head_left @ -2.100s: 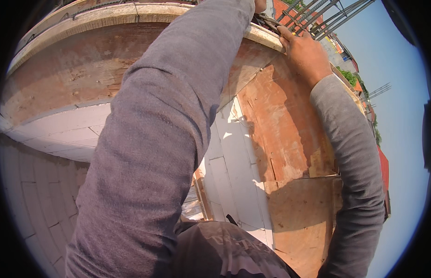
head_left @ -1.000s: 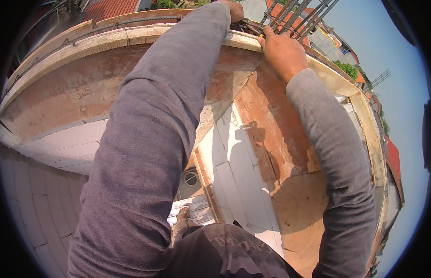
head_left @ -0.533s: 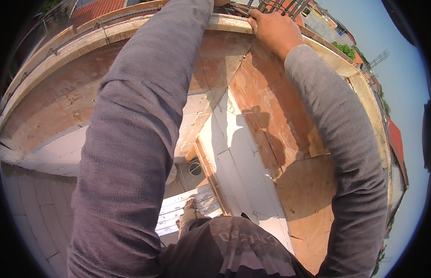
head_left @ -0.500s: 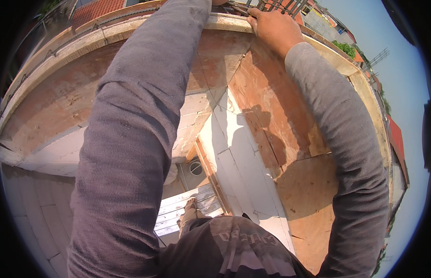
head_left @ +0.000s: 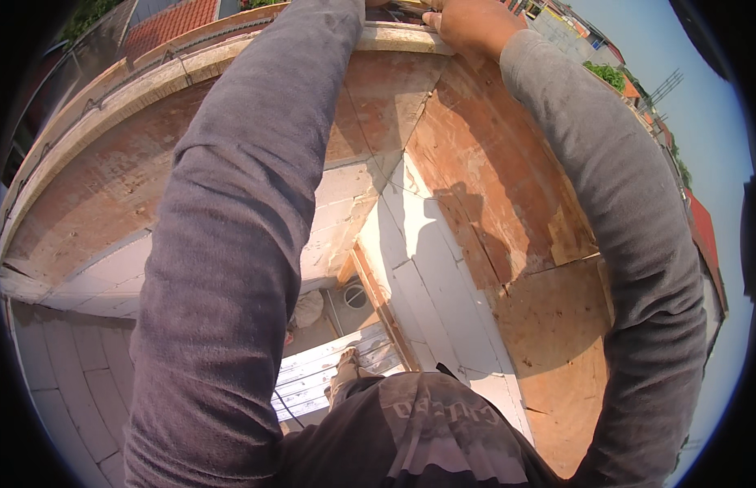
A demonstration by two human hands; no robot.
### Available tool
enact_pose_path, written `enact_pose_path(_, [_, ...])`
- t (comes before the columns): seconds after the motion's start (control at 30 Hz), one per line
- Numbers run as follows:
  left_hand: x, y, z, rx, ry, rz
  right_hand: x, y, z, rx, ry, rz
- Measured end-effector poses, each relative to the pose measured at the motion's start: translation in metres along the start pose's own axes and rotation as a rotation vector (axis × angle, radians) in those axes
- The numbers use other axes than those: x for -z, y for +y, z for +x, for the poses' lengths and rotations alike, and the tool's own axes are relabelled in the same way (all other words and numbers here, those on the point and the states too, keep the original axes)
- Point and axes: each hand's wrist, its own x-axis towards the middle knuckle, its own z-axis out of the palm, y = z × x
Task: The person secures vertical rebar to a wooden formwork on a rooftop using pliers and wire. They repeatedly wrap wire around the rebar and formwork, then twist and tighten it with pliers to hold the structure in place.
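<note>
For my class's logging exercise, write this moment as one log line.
right hand: at wooden rim | left hand: mostly out of frame | plywood: below rim, partly shadowed

Tally: two bare hands (head_left: 475,26), two long grey fabric sleeves (head_left: 219,244).
Below: one foot (head_left: 348,357), one white slatted platform (head_left: 313,370), one round pale-rimmed disc (head_left: 355,297). Right side: two brown plywood sheets (head_left: 553,342). Upper left: one orange-red tiled roof (head_left: 171,28).

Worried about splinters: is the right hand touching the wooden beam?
Cannot tell: the head view shows the right hand overlapping the beam from above, hiding any contact.
</note>
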Motion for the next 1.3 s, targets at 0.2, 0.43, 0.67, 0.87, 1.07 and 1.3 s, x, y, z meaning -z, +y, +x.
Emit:
enact_pose_path(0.2, [0.003, -0.007, -0.005, 0.015, 0.008, -0.001, 0.006, -0.015, 0.009, 0.156, -0.019, -0.147])
enact_pose_path(0.43, [-0.004, -0.010, -0.003, 0.004, 0.023, 0.009, 0.000, -0.033, -0.017, -0.033, -0.189, -0.453])
enact_pose_path(0.67, [-0.024, -0.047, 0.003, -0.004, 0.089, 0.000, 0.017, -0.053, -0.007, -0.092, -0.260, -0.257])
enact_pose_path(0.87, [0.006, -0.006, -0.011, -0.008, 0.057, -0.066, 0.016, -0.021, 0.010, -0.165, -0.285, -0.055])
enact_pose_path(1.07, [0.014, -0.007, -0.020, 0.002, 0.007, -0.196, 0.030, -0.013, 0.002, 0.001, -0.391, 0.017])
enact_pose_path(1.3, [0.003, -0.012, -0.016, 0.018, 0.024, -0.202, 0.040, -0.044, -0.019, -0.150, -0.302, -0.220])
